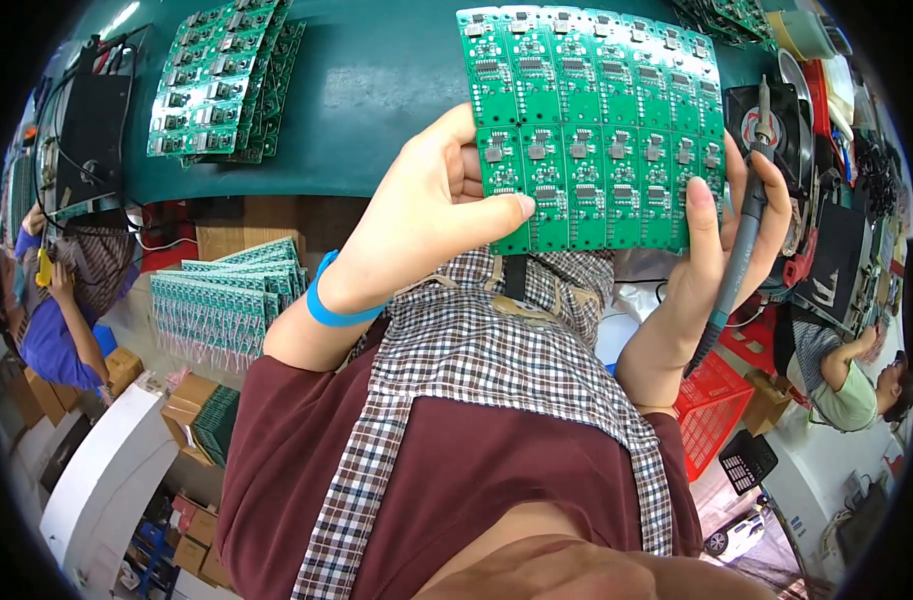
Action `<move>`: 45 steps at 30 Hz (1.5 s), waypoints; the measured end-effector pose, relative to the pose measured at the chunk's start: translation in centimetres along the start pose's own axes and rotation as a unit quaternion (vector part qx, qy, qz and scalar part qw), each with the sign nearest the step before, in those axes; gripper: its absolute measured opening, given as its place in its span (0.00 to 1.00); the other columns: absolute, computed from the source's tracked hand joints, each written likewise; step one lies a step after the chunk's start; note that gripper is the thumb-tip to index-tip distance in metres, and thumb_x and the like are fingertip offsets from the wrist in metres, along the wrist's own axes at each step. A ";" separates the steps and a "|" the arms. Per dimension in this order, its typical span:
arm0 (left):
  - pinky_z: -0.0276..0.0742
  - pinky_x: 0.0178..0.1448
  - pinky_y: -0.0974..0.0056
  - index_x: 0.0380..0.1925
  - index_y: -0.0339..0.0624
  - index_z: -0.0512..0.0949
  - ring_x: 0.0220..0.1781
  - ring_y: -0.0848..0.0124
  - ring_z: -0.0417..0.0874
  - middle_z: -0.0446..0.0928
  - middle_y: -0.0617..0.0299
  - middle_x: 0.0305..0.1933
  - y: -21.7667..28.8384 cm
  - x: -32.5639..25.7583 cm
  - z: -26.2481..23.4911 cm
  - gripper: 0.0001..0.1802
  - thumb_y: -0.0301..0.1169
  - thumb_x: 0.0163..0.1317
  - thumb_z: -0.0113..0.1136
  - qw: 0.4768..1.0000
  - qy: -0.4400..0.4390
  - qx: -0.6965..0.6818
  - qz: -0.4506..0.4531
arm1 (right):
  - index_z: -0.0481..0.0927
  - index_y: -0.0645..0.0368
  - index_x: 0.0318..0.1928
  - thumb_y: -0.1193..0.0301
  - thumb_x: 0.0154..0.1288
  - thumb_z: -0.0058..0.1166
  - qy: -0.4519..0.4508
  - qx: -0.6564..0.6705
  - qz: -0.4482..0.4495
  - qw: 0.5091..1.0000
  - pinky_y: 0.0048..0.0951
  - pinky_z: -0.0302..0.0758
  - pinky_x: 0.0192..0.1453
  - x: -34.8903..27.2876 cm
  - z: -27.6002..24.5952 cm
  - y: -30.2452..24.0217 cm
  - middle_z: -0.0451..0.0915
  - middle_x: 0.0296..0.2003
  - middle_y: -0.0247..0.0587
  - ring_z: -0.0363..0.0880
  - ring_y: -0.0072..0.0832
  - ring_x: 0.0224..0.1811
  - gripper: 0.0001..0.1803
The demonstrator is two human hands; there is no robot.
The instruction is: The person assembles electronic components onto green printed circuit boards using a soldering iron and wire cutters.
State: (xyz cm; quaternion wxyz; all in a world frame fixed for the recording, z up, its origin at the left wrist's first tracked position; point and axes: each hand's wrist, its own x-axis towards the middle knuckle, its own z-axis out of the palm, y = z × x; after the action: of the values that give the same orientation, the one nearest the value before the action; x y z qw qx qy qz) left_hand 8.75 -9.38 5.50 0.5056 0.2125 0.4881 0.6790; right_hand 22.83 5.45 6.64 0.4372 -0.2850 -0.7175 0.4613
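Observation:
A green circuit board panel (pixel 577 130), made of two rows of small identical boards with chips and parts, is held up in front of me over the table edge. My left hand (pixel 442 195) grips its left edge, thumb on the face and fingers behind; a blue band circles that wrist. My right hand (pixel 722 230) holds the panel's lower right corner with the thumb in front. In the same hand lies a grey soldering iron (pixel 743 255), its metal tip pointing up and its cable running down past the wrist.
On the green table (pixel 367 110), a stack of board panels (pixel 217 85) lies at the left. More boards with wires (pixel 222 305) sit below the table edge. A black fan (pixel 757 120) stands at right; a red basket (pixel 712 410) is beneath. Co-workers sit on both sides.

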 end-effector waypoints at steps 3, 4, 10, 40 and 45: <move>0.74 0.45 0.70 0.48 0.35 0.64 0.41 0.76 0.77 0.75 0.60 0.41 -0.2 0.0 -0.1 0.23 0.20 0.50 0.55 1.000 0.005 -0.003 0.004 | 0.64 0.64 0.50 0.77 0.50 0.59 -0.002 0.014 0.026 1.000 0.28 0.71 0.51 0.0 0.1 0.0 0.72 0.47 0.54 0.70 0.34 0.53 0.26; 0.74 0.45 0.70 0.48 0.35 0.64 0.41 0.76 0.76 0.75 0.60 0.41 -0.2 0.0 -0.1 0.23 0.20 0.50 0.55 1.000 0.006 -0.004 0.001 | 0.64 0.63 0.50 0.77 0.50 0.59 -0.001 0.012 0.027 1.000 0.28 0.71 0.51 0.0 0.1 -0.1 0.72 0.47 0.54 0.70 0.34 0.53 0.26; 0.74 0.45 0.70 0.48 0.36 0.65 0.41 0.77 0.76 0.75 0.61 0.41 -0.3 -0.1 -0.2 0.23 0.21 0.49 0.55 1.000 0.011 -0.004 -0.004 | 0.64 0.62 0.50 0.76 0.50 0.60 -0.001 -0.003 0.028 1.000 0.28 0.70 0.50 -0.1 0.1 0.3 0.72 0.47 0.51 0.71 0.32 0.53 0.27; 0.72 0.46 0.70 0.49 0.36 0.64 0.42 0.77 0.74 0.73 0.62 0.43 -0.2 0.1 -0.1 0.24 0.20 0.49 0.54 1.000 0.008 -0.016 -0.007 | 0.61 0.63 0.51 0.79 0.49 0.59 0.006 -0.012 -0.018 1.000 0.31 0.70 0.54 -0.4 0.2 -0.4 0.70 0.49 0.59 0.71 0.37 0.53 0.29; 0.72 0.46 0.70 0.50 0.36 0.62 0.42 0.77 0.74 0.72 0.62 0.44 -0.6 0.3 0.1 0.26 0.20 0.47 0.54 1.000 0.022 0.010 -0.005 | 0.62 0.64 0.50 0.84 0.50 0.54 0.015 -0.030 -0.069 0.997 0.34 0.71 0.53 -0.8 0.5 -1.2 0.69 0.48 0.64 0.69 0.41 0.54 0.26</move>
State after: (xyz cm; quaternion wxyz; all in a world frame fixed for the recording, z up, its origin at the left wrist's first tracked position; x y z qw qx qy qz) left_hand 8.98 -9.03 4.97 0.4957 0.1999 0.5070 0.6762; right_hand 22.73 4.11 7.40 0.4695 -0.2547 -0.7424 0.4044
